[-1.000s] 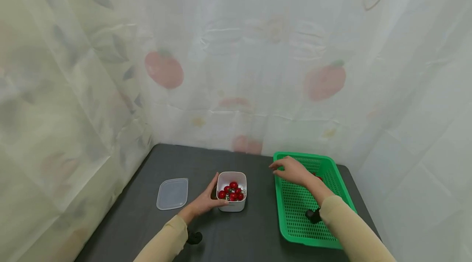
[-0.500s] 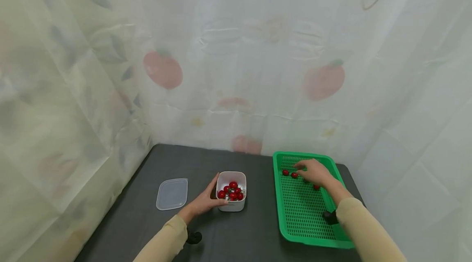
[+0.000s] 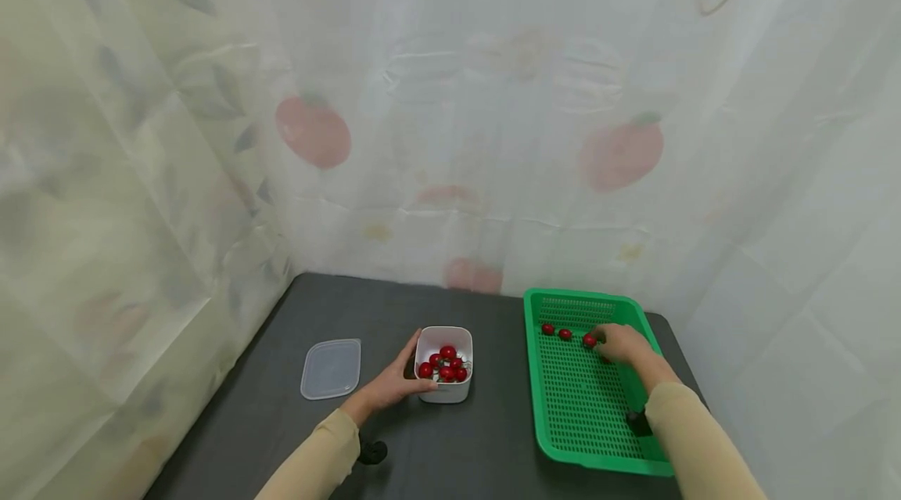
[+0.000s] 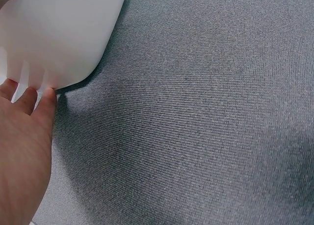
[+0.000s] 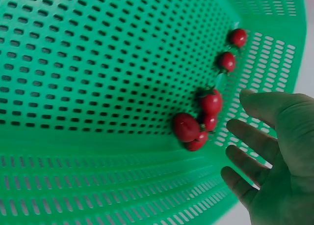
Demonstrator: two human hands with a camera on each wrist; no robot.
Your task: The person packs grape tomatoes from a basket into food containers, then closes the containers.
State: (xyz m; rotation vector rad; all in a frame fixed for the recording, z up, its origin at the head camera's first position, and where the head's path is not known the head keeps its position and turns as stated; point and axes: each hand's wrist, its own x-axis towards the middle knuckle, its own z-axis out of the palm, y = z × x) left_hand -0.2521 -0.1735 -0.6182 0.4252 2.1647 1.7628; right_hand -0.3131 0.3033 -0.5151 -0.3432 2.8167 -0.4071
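Observation:
My left hand [image 3: 389,386] holds a small white plastic container [image 3: 443,393], with the thumb across its near side and fingers along its left. Several cherry tomatoes [image 3: 446,373] with green stems lie inside it. In the left wrist view, fingertips press against the container's pale wall [image 4: 64,43]. Over the far right part of a green perforated basket [image 3: 540,406], my right hand [image 3: 622,343] reaches down beside more cherry tomatoes. The right wrist view shows its fingers spread and holding nothing, close to a red tomato [image 5: 211,102] in a cluster; two others [image 5: 227,62] lie further along the basket wall.
A translucent square lid [image 3: 331,368] lies on the dark grey table [image 3: 464,461] to the left of the container. Behind and on both sides hang pale printed curtains [image 3: 450,132]. The basket's raised rim surrounds the right hand's area.
My right hand has moved right and down into the basket from above its left rim, bringing the tomatoes there into view. The left hand and container have stayed in place.

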